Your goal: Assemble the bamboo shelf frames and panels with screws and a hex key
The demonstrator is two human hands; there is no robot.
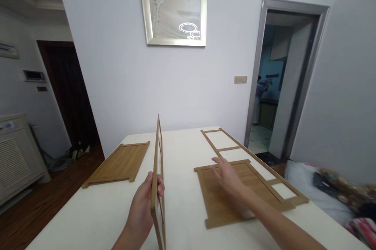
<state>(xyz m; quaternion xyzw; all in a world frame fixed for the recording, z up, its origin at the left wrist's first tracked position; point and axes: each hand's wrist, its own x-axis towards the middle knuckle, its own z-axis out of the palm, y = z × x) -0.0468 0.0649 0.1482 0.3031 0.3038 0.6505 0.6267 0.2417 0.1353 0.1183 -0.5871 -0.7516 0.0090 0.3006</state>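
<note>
My left hand (143, 203) grips a wooden frame (156, 163) by one long side and holds it upright on edge above the table, so it shows nearly edge-on. Over a wooden panel (217, 199) on the right side of the table, my right hand (227, 175) is stretched out with its fingers apart and holds nothing; whether it touches the panel I cannot tell. Partly beneath that panel lies a ladder-like wooden frame (230, 148) with crossbars. Another wooden panel (120, 162) rests flat at the left of the table.
The white table (179, 146) stands against a wall with a framed picture (176, 42). A doorway (266, 85) opens at the right, with a person (258, 93) in the room beyond. Clothes and bedding (326, 191) are heaped at the right. A louvered cabinet (19, 163) stands at far left.
</note>
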